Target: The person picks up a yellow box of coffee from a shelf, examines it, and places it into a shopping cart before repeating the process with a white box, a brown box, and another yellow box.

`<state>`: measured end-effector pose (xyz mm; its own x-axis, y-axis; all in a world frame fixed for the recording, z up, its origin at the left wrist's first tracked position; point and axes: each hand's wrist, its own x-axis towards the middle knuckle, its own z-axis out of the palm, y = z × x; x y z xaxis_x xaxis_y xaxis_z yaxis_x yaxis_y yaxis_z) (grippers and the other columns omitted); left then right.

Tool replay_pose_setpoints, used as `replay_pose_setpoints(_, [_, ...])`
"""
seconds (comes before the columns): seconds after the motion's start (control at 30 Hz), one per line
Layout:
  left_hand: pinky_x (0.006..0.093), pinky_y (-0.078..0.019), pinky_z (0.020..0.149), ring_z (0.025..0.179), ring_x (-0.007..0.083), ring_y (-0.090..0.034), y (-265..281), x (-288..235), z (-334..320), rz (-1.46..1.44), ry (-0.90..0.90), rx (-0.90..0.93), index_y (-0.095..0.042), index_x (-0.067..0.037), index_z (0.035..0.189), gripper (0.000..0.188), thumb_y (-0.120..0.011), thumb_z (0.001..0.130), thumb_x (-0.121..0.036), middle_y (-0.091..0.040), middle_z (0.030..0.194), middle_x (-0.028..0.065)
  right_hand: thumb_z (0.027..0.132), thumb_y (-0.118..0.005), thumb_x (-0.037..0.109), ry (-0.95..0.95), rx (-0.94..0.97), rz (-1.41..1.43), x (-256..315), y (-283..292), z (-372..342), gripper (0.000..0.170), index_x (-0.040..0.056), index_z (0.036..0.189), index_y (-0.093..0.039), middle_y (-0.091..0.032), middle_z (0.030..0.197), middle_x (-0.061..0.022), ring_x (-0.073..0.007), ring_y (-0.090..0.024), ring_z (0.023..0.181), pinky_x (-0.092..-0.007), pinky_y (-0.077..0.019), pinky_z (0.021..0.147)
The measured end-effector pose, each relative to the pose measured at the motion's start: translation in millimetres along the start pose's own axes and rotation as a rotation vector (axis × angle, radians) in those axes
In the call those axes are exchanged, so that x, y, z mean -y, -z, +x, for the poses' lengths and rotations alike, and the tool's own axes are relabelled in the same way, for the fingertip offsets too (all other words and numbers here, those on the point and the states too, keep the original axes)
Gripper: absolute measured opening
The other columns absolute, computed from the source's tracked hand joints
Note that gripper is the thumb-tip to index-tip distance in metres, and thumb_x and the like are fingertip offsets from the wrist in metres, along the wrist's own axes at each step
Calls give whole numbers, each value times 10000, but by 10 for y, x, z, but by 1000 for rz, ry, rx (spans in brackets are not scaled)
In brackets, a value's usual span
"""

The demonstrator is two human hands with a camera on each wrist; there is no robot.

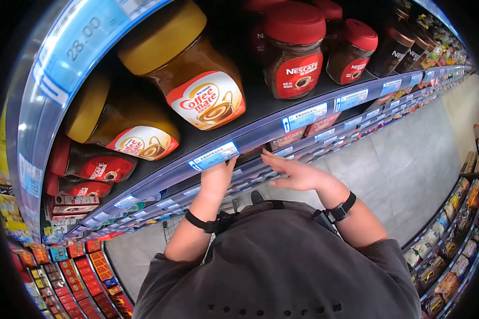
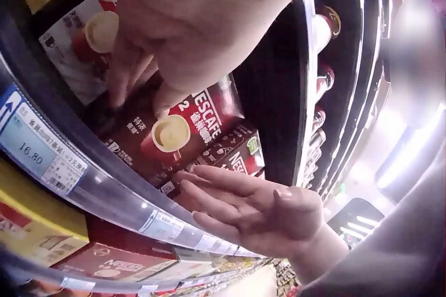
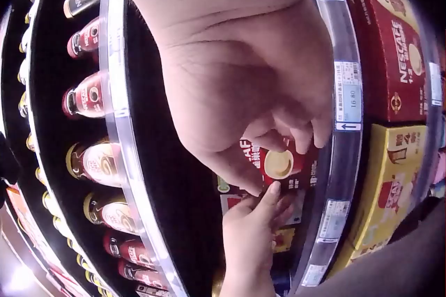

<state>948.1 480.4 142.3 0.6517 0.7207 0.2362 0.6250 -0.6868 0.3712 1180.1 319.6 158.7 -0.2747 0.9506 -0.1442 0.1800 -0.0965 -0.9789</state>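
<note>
A dark brown and red Nescafe coffee box (image 2: 170,134) with a cup picture stands on a lower shelf. My left hand (image 2: 188,29) holds its near side, thumb on the front and fingers at the edge beside a paler coffee box (image 2: 78,48). At the opposite side is my right hand (image 2: 254,210), palm showing and fingers fairly straight, fingertips right at the box. In the right wrist view, the right hand (image 3: 251,88) partly covers the coffee box (image 3: 280,165), and the left thumb meets its front edge. From the head, the upper shelf hides the box and the fingertips of the left hand (image 1: 216,175).
Coffee mate jars (image 1: 205,101) and red-lidded Nescafe jars (image 1: 295,58) stand on the upper shelf, whose price-tag rail (image 1: 214,155) juts over the hands. Yellow boxes (image 3: 385,196) sit on the shelf below. Behind lie a grey floor (image 1: 378,154) and more stocked shelves (image 1: 447,239).
</note>
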Motion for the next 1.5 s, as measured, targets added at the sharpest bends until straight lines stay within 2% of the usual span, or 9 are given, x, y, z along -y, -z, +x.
replay_pose_setpoints(0.33, [370,-569,788,894,299,-749,44,-123,92,-54,170,159,-722,4,1105,279,-701,965,-236,-762,977,183,939,-668,198,9,-79,-278,66,-38,25,754,119,1602,-317,-192,1697,-177,-353,-307,1523,-417,-381,1165])
replay_pose_setpoints(0.47, [368,-569,775,877,295,-750,90,-189,75,-77,210,186,-740,16,1038,266,-703,959,-235,-761,950,181,943,-664,191,46,-18,-285,-17,12,-107,736,82,1589,-330,-291,1665,-175,-341,-351,1503,-418,-379,1167])
replay_pose_setpoints(0.57, [437,-554,742,789,343,-709,127,-188,46,-102,133,99,-733,-21,1062,240,-701,943,-227,-737,894,175,952,-659,149,23,52,-236,-72,82,-333,692,36,1566,-360,-405,1604,-180,-319,-426,1461,-409,-390,1161])
replay_pose_setpoints(0.63, [437,-557,749,809,343,-717,182,-195,13,-158,192,79,-736,-23,1057,243,-710,932,-229,-746,915,172,964,-645,89,-40,45,-69,-125,121,-546,630,7,1538,-398,-491,1541,-174,-293,-484,1421,-399,-405,1151])
replay_pose_setpoints(0.8, [403,-590,711,774,354,-739,269,-278,-197,-90,219,-85,-769,-23,964,223,-733,906,-235,-738,849,200,979,-625,51,-74,-54,156,-322,202,-1156,579,17,1523,-428,-531,1502,-161,-264,-506,1399,-390,-423,1136])
replay_pose_setpoints(1.13, [388,-579,707,793,340,-749,222,-665,-1245,-160,473,-150,-736,-9,989,160,-712,929,-155,-733,840,211,994,-608,69,-217,-54,238,-593,323,-1942,493,14,1468,-486,-604,1394,-153,-237,-585,1288,-370,-471,1084])
replay_pose_setpoints(1.23, [324,-582,734,810,257,-770,145,-689,-1748,-127,576,-106,-725,35,1036,202,-691,954,-146,-759,849,185,992,-594,37,-210,4,209,-862,281,-1944,464,27,1449,-512,-629,1358,-99,-196,-609,1219,-350,-490,1039])
replay_pose_setpoints(1.37, [392,-580,705,789,328,-750,180,-795,-2426,-105,706,-95,-733,-24,988,157,-707,925,-165,-739,832,188,991,-592,34,-238,128,208,-1158,127,-1796,448,32,1434,-525,-630,1354,-96,-190,-617,1194,-344,-497,1026])
replay_pose_setpoints(1.5, [392,-578,701,790,324,-751,368,-865,-3022,-68,861,-134,-732,-30,990,154,-702,925,-166,-737,833,192,994,-607,71,-257,237,190,-1045,-122,-1498,411,17,1396,-545,-639,1333,-120,-210,-625,1188,-359,-512,1012])
